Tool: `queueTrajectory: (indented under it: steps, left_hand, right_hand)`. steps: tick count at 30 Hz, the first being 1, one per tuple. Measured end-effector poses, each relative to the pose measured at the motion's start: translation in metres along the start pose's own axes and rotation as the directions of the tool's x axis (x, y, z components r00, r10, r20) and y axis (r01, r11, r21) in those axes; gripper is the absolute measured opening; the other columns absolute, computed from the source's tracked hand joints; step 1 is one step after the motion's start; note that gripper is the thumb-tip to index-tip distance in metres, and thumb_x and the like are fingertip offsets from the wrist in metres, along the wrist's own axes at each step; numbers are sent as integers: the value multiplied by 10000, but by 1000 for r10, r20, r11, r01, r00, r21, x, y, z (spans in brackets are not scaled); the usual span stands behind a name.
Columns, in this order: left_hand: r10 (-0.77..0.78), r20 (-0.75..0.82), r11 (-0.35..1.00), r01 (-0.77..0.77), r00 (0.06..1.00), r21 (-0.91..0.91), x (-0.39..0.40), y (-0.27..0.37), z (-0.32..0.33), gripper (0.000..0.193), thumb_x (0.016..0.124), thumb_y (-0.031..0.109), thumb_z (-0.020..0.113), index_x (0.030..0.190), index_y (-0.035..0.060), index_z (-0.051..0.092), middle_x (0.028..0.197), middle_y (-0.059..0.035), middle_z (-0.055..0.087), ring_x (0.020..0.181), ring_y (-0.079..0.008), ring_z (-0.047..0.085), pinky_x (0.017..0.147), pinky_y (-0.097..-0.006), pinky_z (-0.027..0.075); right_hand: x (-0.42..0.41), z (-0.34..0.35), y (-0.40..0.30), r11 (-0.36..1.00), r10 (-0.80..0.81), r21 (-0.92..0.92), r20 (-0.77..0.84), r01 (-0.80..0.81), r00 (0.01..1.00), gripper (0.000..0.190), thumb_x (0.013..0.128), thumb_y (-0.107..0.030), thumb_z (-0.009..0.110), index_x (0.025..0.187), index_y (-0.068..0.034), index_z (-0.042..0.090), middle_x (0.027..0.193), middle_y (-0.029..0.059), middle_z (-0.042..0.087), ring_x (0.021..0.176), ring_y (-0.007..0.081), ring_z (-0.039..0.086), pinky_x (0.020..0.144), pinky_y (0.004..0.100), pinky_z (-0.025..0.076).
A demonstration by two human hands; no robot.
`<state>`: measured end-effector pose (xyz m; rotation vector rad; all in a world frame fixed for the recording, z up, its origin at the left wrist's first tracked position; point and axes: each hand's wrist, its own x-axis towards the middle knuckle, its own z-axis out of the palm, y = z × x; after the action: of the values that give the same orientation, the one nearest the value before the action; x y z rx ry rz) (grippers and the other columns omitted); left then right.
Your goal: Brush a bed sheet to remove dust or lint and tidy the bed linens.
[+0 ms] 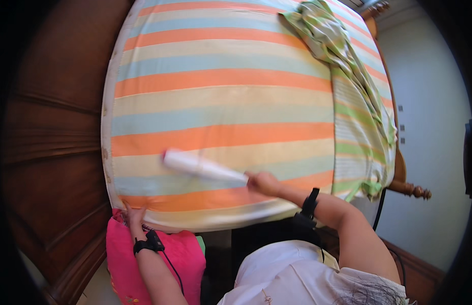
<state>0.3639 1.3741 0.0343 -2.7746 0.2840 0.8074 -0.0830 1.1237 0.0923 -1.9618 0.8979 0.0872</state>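
A mattress under an orange, cream and pale blue striped bedsheet (224, 110) spreads before me. Above its near part, my right hand (264, 183) grips the narrow end of a long white object (201, 166), perhaps a bed brush. It is blurred, has a reddish far tip and points left; I cannot tell whether it touches the sheet. My left hand (134, 215) is at the near left mattress corner, thumb and finger spread on the orange stripe. Small creases run around them. Whether these fingers pinch the cloth is not clear.
A dark wooden headboard (56, 152) borders the left side. Rumpled green and white striped cloth (358, 114) lies along the right side, near a turned wooden bedpost (411, 188). Pink fabric (159, 263) hangs below my left hand. Both wrists wear black strapped devices with cables.
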Motion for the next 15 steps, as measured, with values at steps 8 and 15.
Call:
queueTrajectory:
  steps: [8,15]
  left_hand:
    - [143,-179,970,-173,973,-169,-41,31,17,819,746,450,630,1395,97,277,1416,-301,183,1309,-421,224,1069,-403,245]
    - [499,-186,828,-529,847,-188,-113,78,59,694,804,394,593,1332,3,372,1385,-266,299,1305,-404,244,1062,-395,246]
  right_hand:
    - [-54,-149,127,784,489,141,-740,-604,461,176,783,-214,567,882,-72,541,729,168,619,669,369,596,588,459,467]
    - [-157,4,88,975,181,-124,-53,-187,982,114,779,-145,545,887,-107,552,774,121,631,739,319,617,652,447,463]
